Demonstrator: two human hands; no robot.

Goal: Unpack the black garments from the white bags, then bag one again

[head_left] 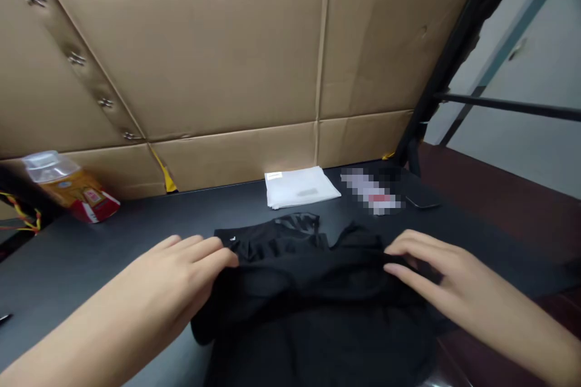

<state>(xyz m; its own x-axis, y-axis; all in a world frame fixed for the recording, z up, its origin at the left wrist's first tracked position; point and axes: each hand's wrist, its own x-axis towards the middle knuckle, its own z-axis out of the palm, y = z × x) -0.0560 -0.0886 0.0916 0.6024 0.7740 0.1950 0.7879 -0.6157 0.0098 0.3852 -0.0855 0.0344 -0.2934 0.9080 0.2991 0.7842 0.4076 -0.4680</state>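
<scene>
A black garment [313, 290] lies bunched across the front of the dark table, and its lower part runs out of view at the bottom. My left hand [195, 266] grips its upper left side with the fingers closed over the cloth. On the other side, my right hand [426, 266] pinches the garment's upper right edge between thumb and fingers. A small white mark shows on the cloth near my left fingers. Whether it is a shirt or trousers I cannot make out.
A plastic jar [75, 187] with a yellow and red label leans at the table's back left. Behind the garment lies a flat white packet [302, 187]. To its right are a blurred-out item [372, 192] and a dark flat object [423, 198]. Cardboard [227, 54] walls the back.
</scene>
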